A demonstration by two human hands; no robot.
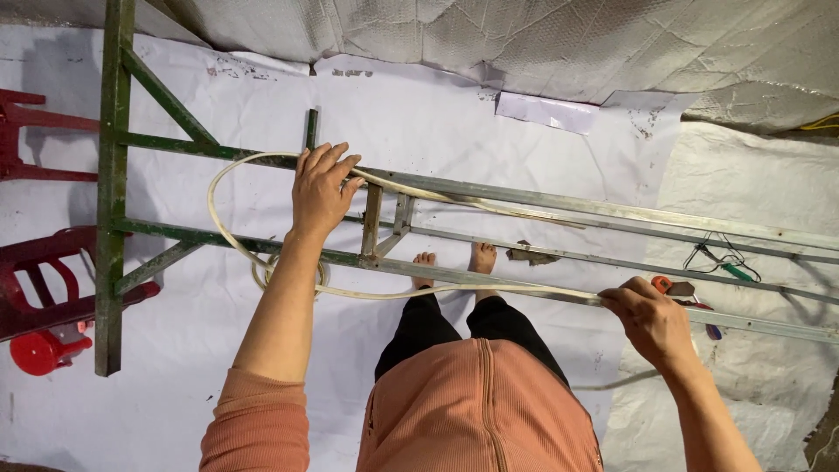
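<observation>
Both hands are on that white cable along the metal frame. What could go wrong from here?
The white cable loops loosely past the left hand and may snag on the green frame corner or kink. Bare feet stand right under the metal rails, so a slipping frame could hit them. Pliers near the right hand might be knocked down.

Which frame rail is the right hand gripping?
The near rail, closest to the person's feet: the right hand grips it with the white cable. The left hand holds the far rail.

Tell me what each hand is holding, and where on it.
Both grip the white cable. The left hand pins its looped end to the metal frame's upper rail; the right hand clasps the straight run on the lower rail.
</observation>
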